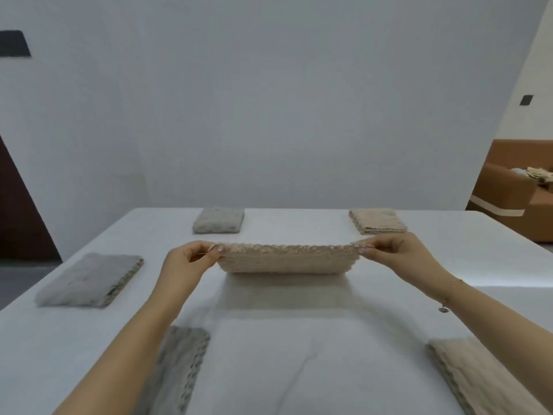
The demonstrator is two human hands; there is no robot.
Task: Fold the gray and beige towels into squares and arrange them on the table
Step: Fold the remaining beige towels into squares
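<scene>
Nubby matt beige towel [287, 260], fuzzy gray towels [89, 280], smooth matt table [299, 369]

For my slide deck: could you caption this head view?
Both hands, left hand and right hand, pinch a folded beige towel above the table, five folded towels around.

Count: 3 gray towels folded on the bench [299, 339] – far gray towel [218, 220], left gray towel [89, 280], near gray towel [176, 369]. 3 beige towels – far beige towel [377, 221], near beige towel [484, 375], held beige towel [287, 260]. 2 hands: left hand [191, 262], right hand [395, 250], each pinching a corner of the held one. 6 towels total, 1 bench
</scene>
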